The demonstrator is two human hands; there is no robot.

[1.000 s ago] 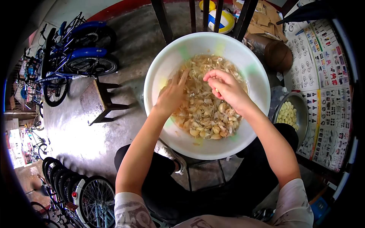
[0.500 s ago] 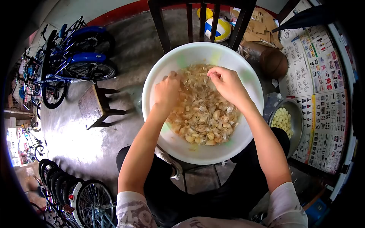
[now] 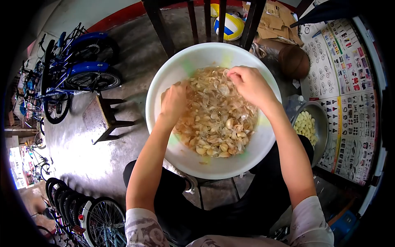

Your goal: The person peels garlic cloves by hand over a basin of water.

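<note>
Garlic cloves (image 3: 224, 147), seen from the head view, lie in cloudy brownish water among loose papery skins (image 3: 220, 90), inside a wide white basin (image 3: 214, 171) in front of the person's knees. The left hand (image 3: 174, 100) is at the basin's left side, beside the skins, its fingers curled inward; their tips are hidden, so I cannot tell whether they grip anything. The right hand (image 3: 252, 85) is over the far right part of the heap, fingers bent toward the thumb; whether a clove is pinched there I cannot tell. Near the person's right knee, a metal bowl (image 3: 323, 123) holds pale peeled cloves (image 3: 305, 128). Beyond the basin stand dark chair slats (image 3: 158, 31), with a volleyball (image 3: 231, 28) behind them and a basketball (image 3: 293, 61) to the right.
</note>
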